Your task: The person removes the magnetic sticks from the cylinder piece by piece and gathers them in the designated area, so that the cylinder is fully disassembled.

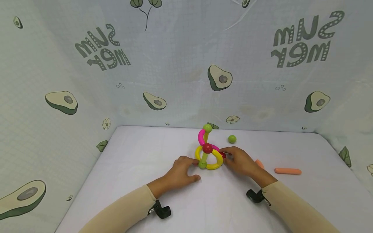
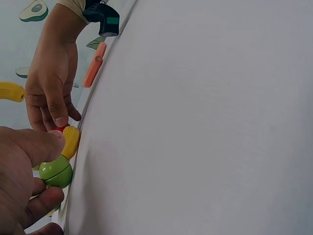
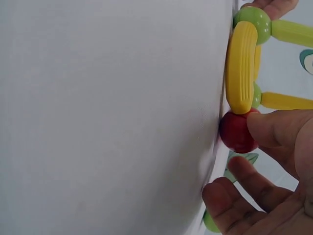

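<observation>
A colourful ball-and-rod building toy (image 1: 215, 166) stands on the white table, made of yellow and pink curved pieces, straight rods and coloured balls. One green ball (image 1: 207, 128) tops it; a red ball (image 1: 207, 148) sits midway. My left hand (image 1: 180, 173) reaches in from the left, its fingertips at the low green ball (image 2: 56, 172), with the thumb held apart toward me. On the other side my right hand (image 1: 240, 161) pinches the low red ball (image 3: 237, 132) at the end of a yellow curved piece (image 3: 241, 68). Its index fingertip is hidden in the right wrist view.
Behind the toy lies a loose green ball (image 1: 232, 139). An orange rod (image 1: 288, 171) rests to the right, and another orange piece (image 1: 259, 164) is partly covered by my right wrist. Avocado-printed cloth (image 1: 186, 97) walls the back and sides.
</observation>
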`<state>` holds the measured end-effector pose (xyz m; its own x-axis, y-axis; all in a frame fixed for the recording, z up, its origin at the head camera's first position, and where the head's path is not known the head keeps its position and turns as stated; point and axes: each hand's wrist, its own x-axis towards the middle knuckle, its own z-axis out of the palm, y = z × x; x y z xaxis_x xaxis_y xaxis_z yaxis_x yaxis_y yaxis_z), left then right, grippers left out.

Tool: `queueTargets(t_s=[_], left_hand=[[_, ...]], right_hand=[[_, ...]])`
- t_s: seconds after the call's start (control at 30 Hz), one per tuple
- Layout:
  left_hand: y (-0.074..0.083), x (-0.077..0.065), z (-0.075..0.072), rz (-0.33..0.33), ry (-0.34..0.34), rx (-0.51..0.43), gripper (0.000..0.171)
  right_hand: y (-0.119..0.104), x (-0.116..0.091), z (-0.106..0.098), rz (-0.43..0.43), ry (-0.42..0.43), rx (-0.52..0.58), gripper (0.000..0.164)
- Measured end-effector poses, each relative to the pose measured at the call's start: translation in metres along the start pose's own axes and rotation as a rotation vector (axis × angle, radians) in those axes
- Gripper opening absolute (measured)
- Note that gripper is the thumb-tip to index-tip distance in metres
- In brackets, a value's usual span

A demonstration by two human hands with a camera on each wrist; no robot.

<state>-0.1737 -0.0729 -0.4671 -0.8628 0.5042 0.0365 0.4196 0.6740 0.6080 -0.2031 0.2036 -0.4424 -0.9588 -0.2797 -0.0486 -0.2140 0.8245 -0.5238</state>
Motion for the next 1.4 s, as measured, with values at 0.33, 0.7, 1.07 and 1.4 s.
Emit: queueTargets(t_s=[0.33,0.7,1.07,1.4], left_hand=[[0.010,-0.003,-0.008,0.008,0.250,-0.088,0.047],[0.035,0.007,-0.022,0.212,0.312,-0.138,0.066],[0.043,0.018,-0.022,0.232,0.321,-0.125,0.056],[0.046,0.021,-0.019,0.169,0.391,-0.140,0.050]], right_hand=[[-0.016,-0.018,-0.013,-0.109,0.196,0.109,0.037],[-0.037,-0.041,-0.021,-0.254,0.152,0.058,0.057],[-0.044,-0.044,-0.018,-0.366,0.167,0.033,0.062],[-0.041,-0.043,-0.021,-0.425,0.025,0.184,0.073]])
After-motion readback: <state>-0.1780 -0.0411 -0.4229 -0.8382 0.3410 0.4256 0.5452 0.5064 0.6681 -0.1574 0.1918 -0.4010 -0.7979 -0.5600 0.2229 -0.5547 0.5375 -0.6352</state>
